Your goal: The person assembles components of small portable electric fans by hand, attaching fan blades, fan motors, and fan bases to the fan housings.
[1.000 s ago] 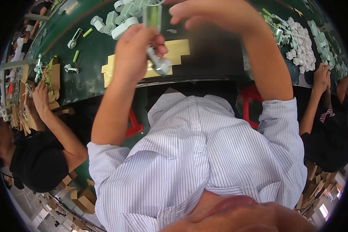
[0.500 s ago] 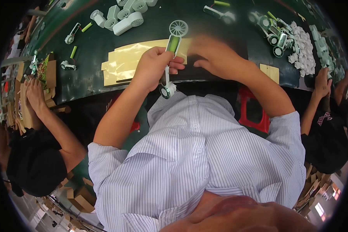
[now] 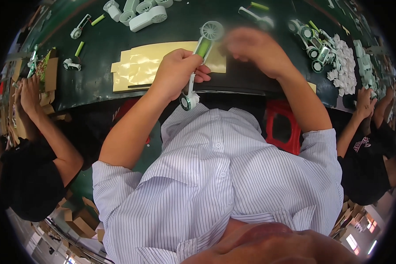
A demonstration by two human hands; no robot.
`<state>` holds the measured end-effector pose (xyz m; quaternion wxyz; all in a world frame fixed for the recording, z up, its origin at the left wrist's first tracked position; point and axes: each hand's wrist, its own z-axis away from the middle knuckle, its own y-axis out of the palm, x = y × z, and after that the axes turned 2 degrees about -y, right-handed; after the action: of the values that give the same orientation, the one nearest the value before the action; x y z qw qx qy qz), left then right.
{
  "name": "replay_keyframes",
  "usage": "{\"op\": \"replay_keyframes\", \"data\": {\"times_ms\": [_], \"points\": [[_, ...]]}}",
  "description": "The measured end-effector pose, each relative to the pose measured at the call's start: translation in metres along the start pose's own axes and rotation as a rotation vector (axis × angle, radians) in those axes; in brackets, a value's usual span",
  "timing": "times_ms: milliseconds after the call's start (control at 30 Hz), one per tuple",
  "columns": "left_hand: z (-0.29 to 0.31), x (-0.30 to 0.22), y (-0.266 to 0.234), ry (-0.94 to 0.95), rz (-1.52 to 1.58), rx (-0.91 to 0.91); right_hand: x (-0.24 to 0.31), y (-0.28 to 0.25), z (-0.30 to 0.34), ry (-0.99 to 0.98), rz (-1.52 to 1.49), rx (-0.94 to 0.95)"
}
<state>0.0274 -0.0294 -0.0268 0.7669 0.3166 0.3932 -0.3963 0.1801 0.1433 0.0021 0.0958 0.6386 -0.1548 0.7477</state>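
Left hand [image 3: 178, 77] is gripping the white-and-green handheld fan [image 3: 199, 66] around its mid-body, fingers closed fully on it, grille head pointing toward the far edge of the worktop [image 3: 97, 83], ringed base end hanging just past the near edge, above the striped shirt. Compared with half a second back, the fan is sitting at much the same tilt in the same grip; a second back it was being held higher up, so it is coming down and settling over the near edge. Right hand [image 3: 255, 50] is now blurring with motion just beside the fan's head, lifted off the body it was touching; whether its fingers are open or pinching something, cannot tell. That reads as the right hand working at the head end while the left is steadying. Yellow sheets [image 3: 141, 68] are lying flat beneath the hands near the near edge. Room: loose fan parts [image 3: 141, 13] are crowding the far edge, a white parts pile [image 3: 343, 66] is filling the right end, and co-workers' hands are occupying both side edges.
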Motion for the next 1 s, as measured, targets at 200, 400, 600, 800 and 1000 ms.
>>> {"op": "replay_keyframes", "data": {"times_ms": [200, 400, 600, 800, 1000], "points": [[0.001, 0.001, 0.001, 0.01, -0.014, -0.025, 0.029, 0.014, -0.011, -0.581, 0.508, -0.104], [-0.001, 0.001, 0.003, 0.007, -0.046, -0.007, 0.026, 0.012, -0.031, -0.334, 0.623, 0.139], [-0.002, 0.0, 0.002, -0.013, -0.071, -0.001, 0.015, 0.007, -0.039, -0.522, 0.761, 0.19], [-0.002, -0.001, 0.0, -0.02, -0.071, -0.003, 0.015, 0.003, -0.044, -0.603, 0.788, 0.199], [-0.003, -0.001, -0.001, -0.029, -0.044, 0.012, 0.009, -0.002, -0.048, -0.613, 0.701, 0.228]]}}
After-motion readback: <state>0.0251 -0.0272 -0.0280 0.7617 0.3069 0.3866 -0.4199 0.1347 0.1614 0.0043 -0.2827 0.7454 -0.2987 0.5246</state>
